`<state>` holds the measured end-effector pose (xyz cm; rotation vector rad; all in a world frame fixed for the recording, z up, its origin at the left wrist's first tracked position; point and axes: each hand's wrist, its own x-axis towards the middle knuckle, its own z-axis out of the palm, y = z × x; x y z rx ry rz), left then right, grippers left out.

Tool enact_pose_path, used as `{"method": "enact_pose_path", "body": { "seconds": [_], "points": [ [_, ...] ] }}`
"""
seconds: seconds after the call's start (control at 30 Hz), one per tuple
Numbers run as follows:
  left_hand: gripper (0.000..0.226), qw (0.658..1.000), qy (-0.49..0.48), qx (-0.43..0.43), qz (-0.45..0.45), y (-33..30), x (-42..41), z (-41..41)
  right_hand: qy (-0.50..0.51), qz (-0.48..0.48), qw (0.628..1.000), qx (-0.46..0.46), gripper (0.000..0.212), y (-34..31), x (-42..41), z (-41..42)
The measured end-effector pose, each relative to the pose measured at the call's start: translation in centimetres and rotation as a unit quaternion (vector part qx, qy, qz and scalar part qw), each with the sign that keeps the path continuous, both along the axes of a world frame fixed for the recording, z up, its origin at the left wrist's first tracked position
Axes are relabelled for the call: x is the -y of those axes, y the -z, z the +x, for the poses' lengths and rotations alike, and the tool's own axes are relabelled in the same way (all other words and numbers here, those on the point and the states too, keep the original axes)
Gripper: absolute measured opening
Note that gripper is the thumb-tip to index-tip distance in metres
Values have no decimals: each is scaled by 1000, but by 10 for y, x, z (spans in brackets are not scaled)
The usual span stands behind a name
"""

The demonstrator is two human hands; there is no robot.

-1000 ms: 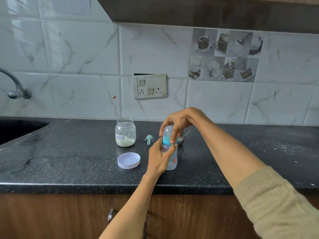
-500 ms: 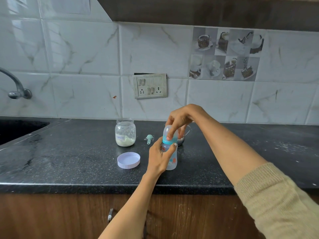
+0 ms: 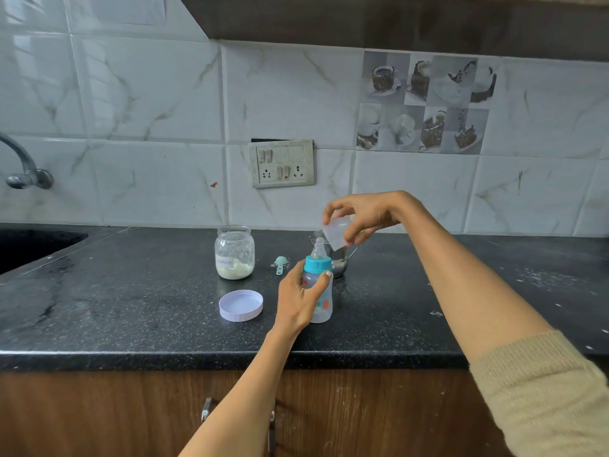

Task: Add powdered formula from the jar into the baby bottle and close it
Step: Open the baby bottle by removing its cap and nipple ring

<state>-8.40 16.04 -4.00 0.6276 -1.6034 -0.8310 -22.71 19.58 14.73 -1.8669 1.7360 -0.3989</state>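
A clear baby bottle with a teal collar and bare nipple stands upright on the black counter. My left hand grips its body. Just above and to the right of the nipple, my right hand holds the bottle's clear cap, tilted and lifted off. An open glass jar with pale powder in its bottom stands to the left. Its lilac lid lies upside down in front of it. A small mint scoop lies between jar and bottle.
A small steel cup stands right behind the bottle, partly hidden. A sink and tap are at the far left. A switch plate sits on the tiled wall. White specks dot the counter's right side.
My right hand has pulled the clear cap up off the bottle and moved it up and to the right, exposing the nipple. My left hand keeps hold of the bottle.
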Motion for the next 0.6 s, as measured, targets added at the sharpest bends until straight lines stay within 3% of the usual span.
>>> {"method": "enact_pose_path", "body": {
  "seconds": [0.1, 0.2, 0.37, 0.6],
  "points": [
    [26, 1000, 4, 7, 5, 1, 0, -1, 32, -40, 991, 124, 56, 23, -13, -31],
    [25, 1000, 10, 8, 10, 1, 1, 0, 80, -82, 965, 236, 51, 70, -22, -57],
    [21, 1000, 15, 14, 17, 1, 2, -1, 191, -125, 953, 199, 40, 135, -30, -77],
    [21, 1000, 11, 22, 14, 1, 2, -1, 254, -168, 939, 163, 42, 161, -14, -77]
  ]
}}
